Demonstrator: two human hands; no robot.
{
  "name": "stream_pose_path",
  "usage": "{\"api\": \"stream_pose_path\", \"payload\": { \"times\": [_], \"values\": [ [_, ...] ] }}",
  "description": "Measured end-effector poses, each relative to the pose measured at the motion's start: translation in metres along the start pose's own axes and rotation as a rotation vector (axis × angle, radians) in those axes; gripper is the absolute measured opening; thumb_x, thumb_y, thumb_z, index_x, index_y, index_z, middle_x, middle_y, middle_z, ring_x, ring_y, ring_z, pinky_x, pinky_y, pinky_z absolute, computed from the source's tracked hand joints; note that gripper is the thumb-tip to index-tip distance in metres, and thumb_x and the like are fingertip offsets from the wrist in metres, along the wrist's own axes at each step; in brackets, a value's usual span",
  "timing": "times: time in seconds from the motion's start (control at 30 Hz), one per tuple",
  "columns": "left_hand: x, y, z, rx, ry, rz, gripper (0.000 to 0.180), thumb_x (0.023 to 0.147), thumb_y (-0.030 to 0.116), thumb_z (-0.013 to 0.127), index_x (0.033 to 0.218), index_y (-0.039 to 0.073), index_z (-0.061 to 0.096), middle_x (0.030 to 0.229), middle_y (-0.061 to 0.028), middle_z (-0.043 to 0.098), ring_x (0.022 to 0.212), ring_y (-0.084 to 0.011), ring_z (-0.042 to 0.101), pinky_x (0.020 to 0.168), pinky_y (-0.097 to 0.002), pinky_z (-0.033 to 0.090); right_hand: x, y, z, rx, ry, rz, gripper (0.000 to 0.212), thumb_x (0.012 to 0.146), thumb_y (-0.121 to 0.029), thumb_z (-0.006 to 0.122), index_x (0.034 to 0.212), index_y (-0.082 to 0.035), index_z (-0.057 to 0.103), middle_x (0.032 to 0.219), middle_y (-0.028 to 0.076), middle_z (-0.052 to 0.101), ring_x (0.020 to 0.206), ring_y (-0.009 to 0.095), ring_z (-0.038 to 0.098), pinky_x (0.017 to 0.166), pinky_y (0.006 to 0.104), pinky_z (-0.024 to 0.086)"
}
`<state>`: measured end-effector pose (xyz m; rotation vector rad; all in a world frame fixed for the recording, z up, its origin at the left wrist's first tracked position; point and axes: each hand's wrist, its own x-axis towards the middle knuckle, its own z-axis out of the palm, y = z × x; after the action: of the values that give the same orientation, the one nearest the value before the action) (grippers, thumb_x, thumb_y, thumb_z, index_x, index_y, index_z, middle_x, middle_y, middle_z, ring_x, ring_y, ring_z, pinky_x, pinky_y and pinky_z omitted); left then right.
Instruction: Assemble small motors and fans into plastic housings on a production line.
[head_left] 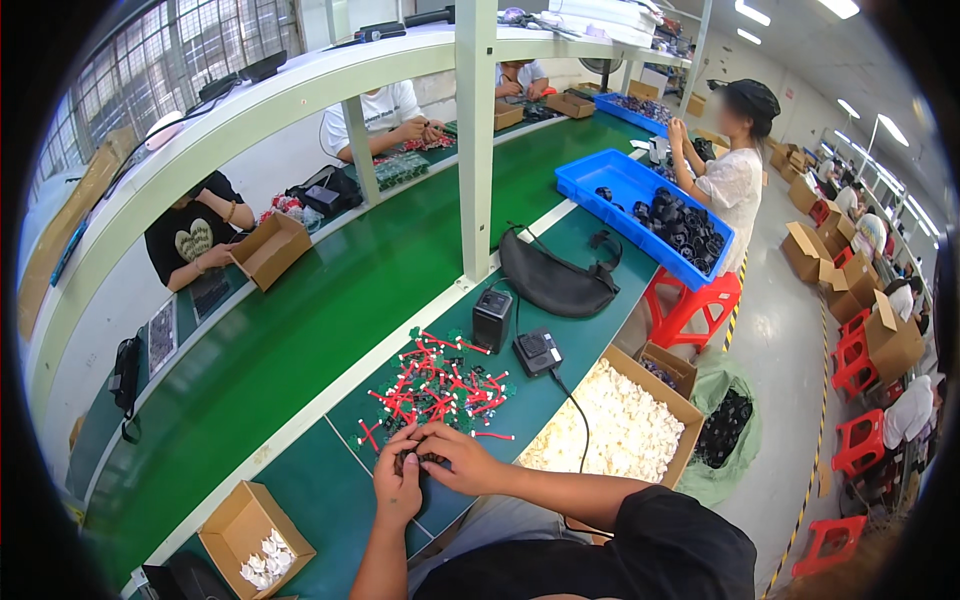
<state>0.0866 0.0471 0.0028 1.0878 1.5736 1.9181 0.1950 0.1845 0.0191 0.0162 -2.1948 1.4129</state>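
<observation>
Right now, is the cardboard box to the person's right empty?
No. The cardboard box right of the person is filled nearly to its rim with small white pieces.

A black short-sleeved shirt is worn, its sleeve ending above the right elbow. Both forearms are left bare. The left hand (398, 487) and right hand (462, 459) are ungloved.
</observation>
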Motion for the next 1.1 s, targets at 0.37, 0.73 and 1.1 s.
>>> {"api": "stream_pose_path", "payload": {
  "times": [0.37, 0.73, 1.1],
  "values": [
    [-0.001, -0.007, -0.003, -0.014, 0.012, 0.018, 0.018, 0.100, -0.006, 0.050, 0.118, -0.003, 0.053, 0.147, -0.0239, 0.052, 0.129, -0.0275, 0.059, 0.108, -0.0384, 0.047, 0.001, -0.004, -0.001, 0.001, 0.004, 0.003, 0.026, 0.086, 0.002, 0.071, 0.111, -0.003, 0.064, 0.125, 0.014, 0.056, 0.105, 0.029, 0.065, 0.085, 0.0363, 0.057],
    [-0.001, -0.001, 0.001, -0.055, 0.028, 0.009, 0.025, 0.095, -0.010, 0.055, 0.118, -0.001, 0.053, 0.143, -0.0227, 0.054, 0.127, -0.0264, 0.059, 0.107, -0.0381, 0.048, 0.000, -0.002, 0.003, 0.009, 0.027, 0.044, 0.027, 0.084, -0.001, 0.074, 0.109, -0.004, 0.064, 0.124, 0.013, 0.058, 0.105, 0.031, 0.065, 0.087, 0.0380, 0.056],
    [-0.001, 0.000, 0.001, -0.042, 0.020, -0.027, 0.021, 0.099, -0.004, 0.048, 0.119, -0.001, 0.054, 0.145, -0.0234, 0.054, 0.128, -0.0268, 0.058, 0.111, -0.0404, 0.044, 0.000, -0.004, 0.000, 0.039, 0.026, 0.003, 0.028, 0.085, 0.001, 0.073, 0.111, -0.003, 0.063, 0.124, 0.013, 0.056, 0.102, 0.029, 0.065, 0.084, 0.0367, 0.055]
  ]
}}
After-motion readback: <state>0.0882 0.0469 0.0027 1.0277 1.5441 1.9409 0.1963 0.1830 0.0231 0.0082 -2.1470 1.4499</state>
